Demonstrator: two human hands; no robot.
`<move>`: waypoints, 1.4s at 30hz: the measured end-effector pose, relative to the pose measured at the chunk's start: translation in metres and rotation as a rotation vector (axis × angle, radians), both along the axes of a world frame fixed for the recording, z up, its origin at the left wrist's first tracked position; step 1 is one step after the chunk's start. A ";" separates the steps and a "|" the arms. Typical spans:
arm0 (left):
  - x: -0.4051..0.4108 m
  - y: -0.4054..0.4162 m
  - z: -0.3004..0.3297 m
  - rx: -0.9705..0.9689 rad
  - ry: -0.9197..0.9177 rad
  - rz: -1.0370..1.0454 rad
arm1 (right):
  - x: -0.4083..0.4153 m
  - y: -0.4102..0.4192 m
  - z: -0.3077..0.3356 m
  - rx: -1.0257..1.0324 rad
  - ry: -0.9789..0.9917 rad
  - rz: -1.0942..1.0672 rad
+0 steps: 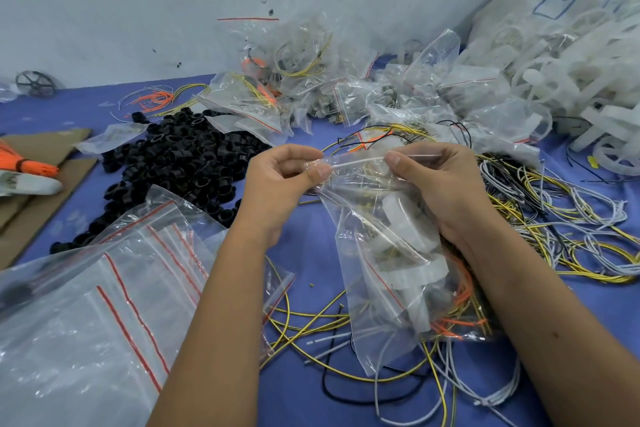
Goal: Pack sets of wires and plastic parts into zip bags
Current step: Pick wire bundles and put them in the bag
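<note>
I hold a clear zip bag [391,274] above the blue table, its mouth turned away from me. My left hand [277,184] pinches the left end of the bag's top strip between thumb and fingers. My right hand [440,180] pinches the right end of the same strip. Inside the bag lie white plastic parts [412,225], orange wires [460,302] and yellow wires. Loose yellow, white and black wires [540,218] spread over the table to the right and under the bag.
A stack of empty zip bags [104,305] with red stripes lies at lower left. Black plastic rings [180,156] are heaped at centre left. Filled bags [311,87] pile up at the back, white plastic wheels [561,80] at far right. Cardboard [38,191] and an orange wire bundle lie left.
</note>
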State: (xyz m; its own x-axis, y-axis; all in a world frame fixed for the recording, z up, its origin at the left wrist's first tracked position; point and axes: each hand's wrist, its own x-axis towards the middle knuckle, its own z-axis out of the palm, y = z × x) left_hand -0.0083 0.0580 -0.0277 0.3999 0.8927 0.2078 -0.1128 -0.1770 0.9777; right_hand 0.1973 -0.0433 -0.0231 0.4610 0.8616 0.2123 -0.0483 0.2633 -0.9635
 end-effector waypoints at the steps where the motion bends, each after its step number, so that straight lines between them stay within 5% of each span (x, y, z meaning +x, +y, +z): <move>1: -0.002 0.001 0.000 -0.041 -0.014 0.000 | 0.001 0.001 -0.001 0.008 0.012 -0.006; 6: -0.004 0.004 -0.004 -0.178 -0.056 0.027 | 0.000 -0.001 0.000 -0.025 -0.056 -0.030; 12: -0.002 0.005 -0.003 -0.012 -0.026 0.085 | -0.004 -0.005 0.027 -0.001 -0.976 -0.351; 16: -0.001 0.002 0.001 0.083 -0.030 0.046 | -0.024 0.011 0.055 -0.194 -1.374 -0.091; 20: -0.003 -0.001 0.005 0.102 -0.051 0.000 | -0.030 0.022 0.064 -0.174 -1.242 0.104; 27: -0.007 0.001 0.005 0.091 0.000 -0.063 | -0.026 0.026 0.056 -0.058 -1.076 0.112; 42: -0.006 0.004 0.007 0.222 0.052 -0.040 | -0.029 0.035 0.051 -0.024 -1.085 0.133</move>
State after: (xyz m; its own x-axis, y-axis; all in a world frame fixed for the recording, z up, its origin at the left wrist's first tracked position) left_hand -0.0145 0.0619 -0.0210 0.4492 0.8107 0.3754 -0.0741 -0.3850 0.9200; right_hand 0.1687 -0.0078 0.0280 -0.0585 0.9003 0.4314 0.8029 0.2992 -0.5156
